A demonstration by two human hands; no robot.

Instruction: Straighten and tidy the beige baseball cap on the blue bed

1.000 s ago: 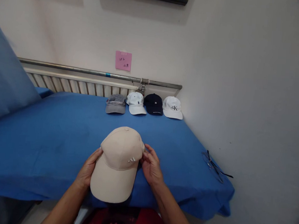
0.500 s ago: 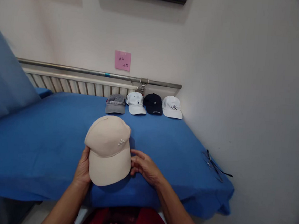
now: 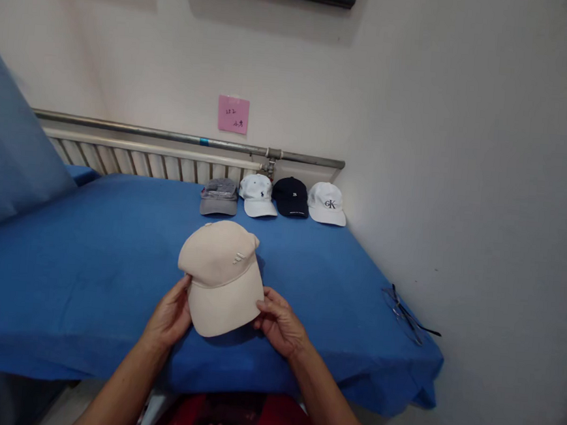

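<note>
Between my two hands is a beige baseball cap (image 3: 223, 267), its brim towards me and a small striped logo on its front. My left hand (image 3: 173, 312) grips the cap's left side, thumb on top near where brim and crown meet. At the brim's right edge, my right hand (image 3: 281, 320) pinches it with the thumb above and the other fingers beneath. Behind it, side by side, sit a grey cap (image 3: 219, 197), a white cap with a small dark emblem (image 3: 258, 196), a black cap (image 3: 290, 197) and a white cap with black letters (image 3: 327, 204).
A blue cloth (image 3: 113, 258) covers the surface under the caps. Eyeglasses (image 3: 406, 314) lie at its right edge by the wall. A radiator (image 3: 140, 162) and a metal pipe (image 3: 171, 136) run along the back, below a pink note (image 3: 233, 115). A blue curtain (image 3: 13, 152) hangs at left.
The beige cap has moved right and tilted slightly, my left hand moving with it. My right hand has gone from loose fingers beside the brim to pinching its edge.
</note>
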